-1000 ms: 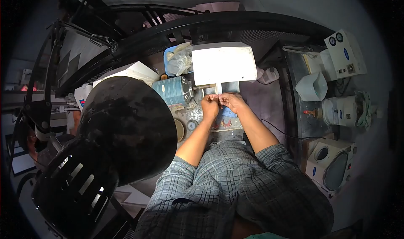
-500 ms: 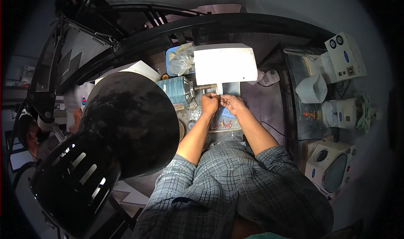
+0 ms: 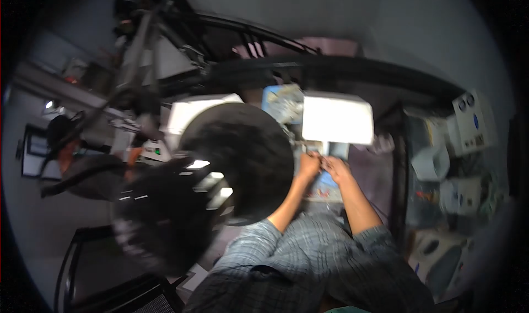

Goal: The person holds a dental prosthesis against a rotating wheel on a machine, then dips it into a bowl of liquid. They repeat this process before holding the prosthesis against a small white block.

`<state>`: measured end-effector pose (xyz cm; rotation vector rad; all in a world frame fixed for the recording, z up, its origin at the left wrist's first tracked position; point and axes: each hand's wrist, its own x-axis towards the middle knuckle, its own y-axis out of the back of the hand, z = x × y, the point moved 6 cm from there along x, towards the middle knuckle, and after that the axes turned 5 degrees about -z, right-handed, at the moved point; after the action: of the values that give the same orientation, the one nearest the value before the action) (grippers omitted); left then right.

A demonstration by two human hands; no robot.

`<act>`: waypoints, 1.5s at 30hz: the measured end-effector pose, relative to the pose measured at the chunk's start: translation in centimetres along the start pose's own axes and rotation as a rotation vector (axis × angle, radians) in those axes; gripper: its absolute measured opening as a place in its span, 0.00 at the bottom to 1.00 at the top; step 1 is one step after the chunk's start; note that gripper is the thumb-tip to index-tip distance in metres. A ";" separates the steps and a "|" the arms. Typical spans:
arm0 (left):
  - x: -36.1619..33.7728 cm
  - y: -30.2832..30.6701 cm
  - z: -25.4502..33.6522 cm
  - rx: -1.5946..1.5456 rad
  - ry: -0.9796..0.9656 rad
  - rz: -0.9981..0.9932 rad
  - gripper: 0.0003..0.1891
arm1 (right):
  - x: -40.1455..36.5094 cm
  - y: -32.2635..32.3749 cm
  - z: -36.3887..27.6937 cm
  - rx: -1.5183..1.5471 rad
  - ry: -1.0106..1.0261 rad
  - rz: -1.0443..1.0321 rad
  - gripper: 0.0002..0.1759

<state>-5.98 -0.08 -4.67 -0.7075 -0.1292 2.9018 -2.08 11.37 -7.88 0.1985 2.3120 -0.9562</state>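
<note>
My left hand (image 3: 310,163) and my right hand (image 3: 336,168) meet just below a bright white box-shaped cover (image 3: 337,120). Fingers of both are pinched together around something too small and blurred to make out. Beneath the hands, a blue piece (image 3: 327,179) lies on the work surface. The blue motor seen earlier is now mostly hidden behind the large black lamp shade (image 3: 237,158). Behind, left of the white cover, a blue tray (image 3: 271,100) holds clear plastic bags (image 3: 287,104).
On the right side bench stand a white unit with gauges (image 3: 473,122), a translucent container (image 3: 431,164) and a beige machine (image 3: 441,260). Another person (image 3: 91,175) is partly visible at the far left. A black rail (image 3: 341,67) runs behind the work area.
The view has turned left and blurred, so the scene sits further right and lower. The lamp shade now covers the blue motor. Both hands remain close together.
</note>
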 end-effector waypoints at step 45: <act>-6.4 2.0 -1.5 0.115 -0.279 -0.057 0.02 | -5.8 -2.5 2.7 -0.162 -0.043 -0.181 0.04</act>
<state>0.13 -3.05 -3.38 -0.2736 -0.0131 2.9085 2.94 8.32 -4.42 -0.0991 2.3838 -0.8450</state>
